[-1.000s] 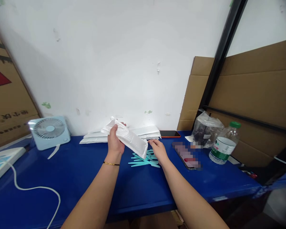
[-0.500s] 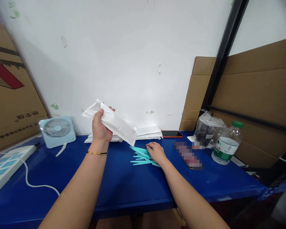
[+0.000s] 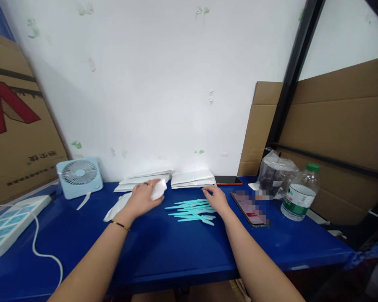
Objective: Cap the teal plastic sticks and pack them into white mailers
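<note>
My left hand (image 3: 143, 199) is closed around a white padded envelope (image 3: 159, 188), held low over the blue desk with one end sticking out on each side. Slim turquoise sticks (image 3: 189, 211) lie in a loose, overlapping pile in the middle, tapering toward the left. At the pile's right end is my right hand (image 3: 216, 199), its fingers loosely bent and apart, with no object visible in them. Whether its fingertips touch the sticks is unclear. Behind the hands, against the wall, are a left stack of white envelopes (image 3: 154, 173) and a right stack of white envelopes (image 3: 192, 179).
A light-blue fan (image 3: 80, 178) and a white power strip (image 3: 17, 226) with its cable stand on the left. To the right are an orange-edged phone (image 3: 229, 180), a second phone (image 3: 247, 209), a bagged dark object (image 3: 274, 176) and a water bottle (image 3: 299, 195).
My left hand has lowered the envelope from its raised, tilted position toward the desk. My right hand has shifted slightly right, uncovering more of the turquoise sticks. The camera view has tilted slightly.
</note>
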